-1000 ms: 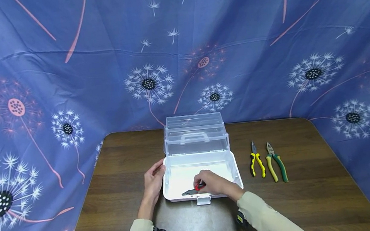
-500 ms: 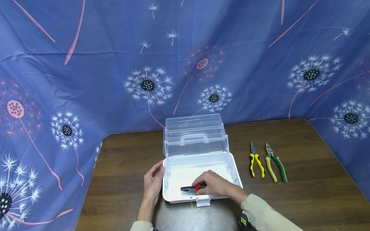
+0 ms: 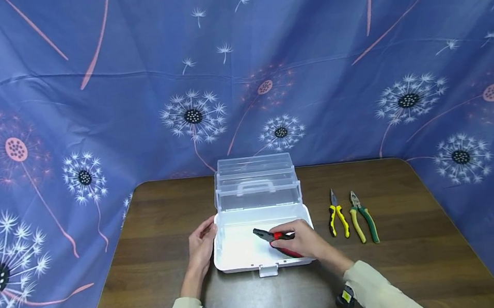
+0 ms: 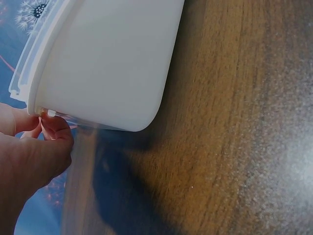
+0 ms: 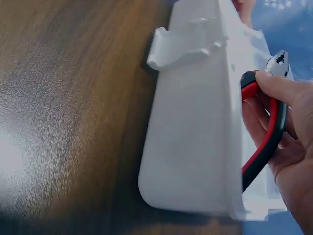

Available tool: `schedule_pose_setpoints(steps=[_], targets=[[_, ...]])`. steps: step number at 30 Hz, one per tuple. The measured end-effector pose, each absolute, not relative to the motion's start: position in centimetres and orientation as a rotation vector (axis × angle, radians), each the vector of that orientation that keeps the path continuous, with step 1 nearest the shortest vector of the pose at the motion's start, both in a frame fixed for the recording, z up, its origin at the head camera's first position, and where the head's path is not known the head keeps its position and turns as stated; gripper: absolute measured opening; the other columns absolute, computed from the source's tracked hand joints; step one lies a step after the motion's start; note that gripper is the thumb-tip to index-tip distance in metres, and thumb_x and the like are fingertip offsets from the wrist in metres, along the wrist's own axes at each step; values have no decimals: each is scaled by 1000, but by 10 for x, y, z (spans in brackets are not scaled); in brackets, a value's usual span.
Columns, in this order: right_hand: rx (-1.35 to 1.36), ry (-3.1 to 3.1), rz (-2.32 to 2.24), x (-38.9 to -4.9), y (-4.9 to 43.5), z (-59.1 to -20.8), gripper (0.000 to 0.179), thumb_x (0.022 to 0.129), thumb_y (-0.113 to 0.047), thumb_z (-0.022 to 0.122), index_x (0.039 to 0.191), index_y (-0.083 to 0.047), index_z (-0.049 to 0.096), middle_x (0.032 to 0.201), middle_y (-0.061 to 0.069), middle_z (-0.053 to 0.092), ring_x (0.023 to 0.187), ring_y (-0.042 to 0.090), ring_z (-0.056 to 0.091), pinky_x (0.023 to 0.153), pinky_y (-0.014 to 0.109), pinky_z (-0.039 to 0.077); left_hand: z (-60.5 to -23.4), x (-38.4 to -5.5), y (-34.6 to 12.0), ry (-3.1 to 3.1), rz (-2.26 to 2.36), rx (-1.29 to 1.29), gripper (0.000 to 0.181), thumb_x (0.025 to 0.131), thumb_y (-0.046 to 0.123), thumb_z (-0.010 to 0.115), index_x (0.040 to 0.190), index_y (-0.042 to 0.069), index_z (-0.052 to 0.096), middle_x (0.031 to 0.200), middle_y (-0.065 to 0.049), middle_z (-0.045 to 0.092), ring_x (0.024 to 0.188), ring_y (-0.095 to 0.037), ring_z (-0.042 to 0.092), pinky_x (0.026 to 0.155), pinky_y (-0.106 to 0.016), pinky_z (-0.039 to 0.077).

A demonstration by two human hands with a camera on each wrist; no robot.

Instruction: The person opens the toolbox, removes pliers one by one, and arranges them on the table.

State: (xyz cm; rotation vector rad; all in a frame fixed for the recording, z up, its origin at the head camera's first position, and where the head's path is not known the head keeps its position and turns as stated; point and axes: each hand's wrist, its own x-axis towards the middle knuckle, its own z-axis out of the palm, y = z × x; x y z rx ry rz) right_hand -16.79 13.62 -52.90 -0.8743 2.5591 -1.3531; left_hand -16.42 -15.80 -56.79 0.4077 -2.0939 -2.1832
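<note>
A white toolbox [image 3: 238, 268] stands on the table with its clear lid [image 3: 234, 201] swung back. My left hand [image 3: 201, 247] holds the box's left rim; in the left wrist view its fingertips pinch the edge, partly hidden behind the rim. Over the front right of the box, my right hand [image 3: 304, 240] grips a pair of red-and-black combination pliers [image 3: 264, 234] by the handles. The dark head of these pliers points left, above the white floor of the box. In the right wrist view the handles [image 5: 269, 147] are spread apart, with thumb and fingers round them.
To the right of the box lie yellow-and-black long-nose pliers [image 3: 337, 217] and green-and-yellow combination pliers [image 3: 363, 219], side by side. A latch [image 3: 268, 271] juts from the box's front. Behind the wooden table [image 3: 159, 202] hangs a blue patterned cloth [image 3: 324, 60].
My right hand has lifted the red-and-black pliers from the box's floor and drawn them up and to the right; their handles now show spread. The left hand stays at the rim.
</note>
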Motion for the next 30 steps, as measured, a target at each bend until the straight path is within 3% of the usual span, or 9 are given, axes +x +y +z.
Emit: schedule_pose_setpoints(steps=[6, 11, 17, 24, 30], targets=[[-581, 2517, -1511, -167, 152, -513, 28, 87, -18, 84, 113, -8, 79, 104, 4, 77, 85, 14, 67, 75, 27, 57, -567, -163, -159, -2103, -2183, 384, 34, 104, 5, 57, 136, -6, 62, 128, -23, 64, 105, -12, 57, 85, -17, 47], [-420, 2540, -1569, -169, 165, -500, 33, 87, -23, 85, 116, -10, 78, 106, 1, 77, 99, 20, 70, 82, 30, 55, -564, -161, -158, -2103, -2197, 378, 36, 105, 5, 56, 137, -8, 59, 130, -25, 62, 108, -15, 57, 86, -17, 47], [-307, 2502, -1691, -174, 190, -493, 43, 88, -21, 84, 124, -2, 73, 103, 9, 78, 92, 18, 74, 73, 26, 56, -564, -160, -157, -2116, -2189, 413, 35, 104, 6, 57, 138, -5, 61, 131, -22, 63, 107, -14, 57, 86, -17, 47], [-89, 2468, -1780, -178, 222, -488, 53, 89, -23, 83, 133, 2, 66, 111, 16, 76, 90, 18, 75, 79, 30, 59, -568, -163, -158, -2094, -2215, 395, 36, 104, 4, 56, 138, -8, 59, 130, -25, 62, 106, -14, 57, 85, -17, 47], [56, 2435, -1859, -182, 249, -487, 60, 89, -27, 83, 136, 4, 62, 108, 4, 78, 90, 11, 74, 77, 26, 59, -569, -163, -158, -2095, -2214, 391, 35, 105, 4, 56, 138, -9, 59, 131, -26, 61, 108, -17, 57, 85, -16, 47]])
